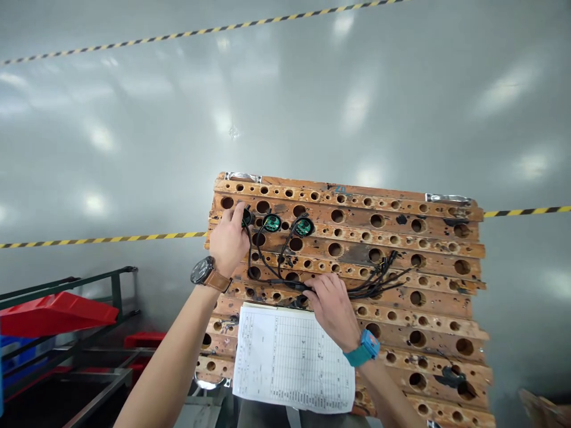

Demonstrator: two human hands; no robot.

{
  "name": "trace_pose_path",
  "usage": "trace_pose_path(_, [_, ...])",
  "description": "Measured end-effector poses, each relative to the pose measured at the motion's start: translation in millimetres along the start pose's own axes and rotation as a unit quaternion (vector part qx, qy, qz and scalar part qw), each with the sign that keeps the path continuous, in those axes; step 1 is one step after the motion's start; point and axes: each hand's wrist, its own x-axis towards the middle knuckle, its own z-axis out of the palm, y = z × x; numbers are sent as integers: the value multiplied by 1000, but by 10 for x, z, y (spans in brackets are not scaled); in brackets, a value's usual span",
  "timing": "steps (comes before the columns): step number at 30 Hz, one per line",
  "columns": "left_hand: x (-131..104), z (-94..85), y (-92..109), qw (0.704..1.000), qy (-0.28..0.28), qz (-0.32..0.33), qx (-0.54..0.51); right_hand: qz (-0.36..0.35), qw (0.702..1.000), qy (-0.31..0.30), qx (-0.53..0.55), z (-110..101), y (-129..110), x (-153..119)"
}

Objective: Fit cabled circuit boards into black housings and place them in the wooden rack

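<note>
A black wiring harness (261, 260) lies across a wooden board (352, 252) drilled with rows of round holes. Three of its leads end in small round green circuit boards with black rims. My left hand (229, 241) has its fingers closed on the leftmost circuit board (247, 218), which they partly cover. Apart from it lie the middle circuit board (272, 223) and the right circuit board (304, 226). Where the leads join, my right hand (332, 306) pinches the harness between thumb and fingers. Beyond that hand, a bundle of black cable ends (379, 279) fans out to the right.
Printed table sheets (289, 356) rest on the near part of the board, under my right wrist. Metal handles (448, 198) are fixed at the board's corners. A dark rack (116, 288) with a red bin (57, 315) stands left. Yellow-black tape (178, 35) marks the grey floor.
</note>
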Motion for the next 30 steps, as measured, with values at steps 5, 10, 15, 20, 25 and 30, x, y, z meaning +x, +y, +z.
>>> trace_pose_path(5, [1, -87, -145, 997, -24, 71, 8, 3, 999, 20, -35, 149, -85, 47])
trace_pose_path(10, [26, -268, -104, 983, 19, 183, -21, 9, 994, 23, -106, 328, -52, 40])
trace_pose_path(15, [92, -190, 228, 970, 2, 245, 11, -37, 984, 21, -171, 307, 32, 38])
trace_pose_path(20, [181, 14, 294, 974, -21, 222, 29, -69, 977, 44, -195, -103, 165, 12])
trace_pose_path(25, [192, 28, 268, 974, -18, 224, 23, -99, 972, 52, -208, -330, 207, 74])
trace_pose_path(30, [168, -24, 261, 976, -7, 219, 15, -56, 991, 59, -109, -322, 326, 27])
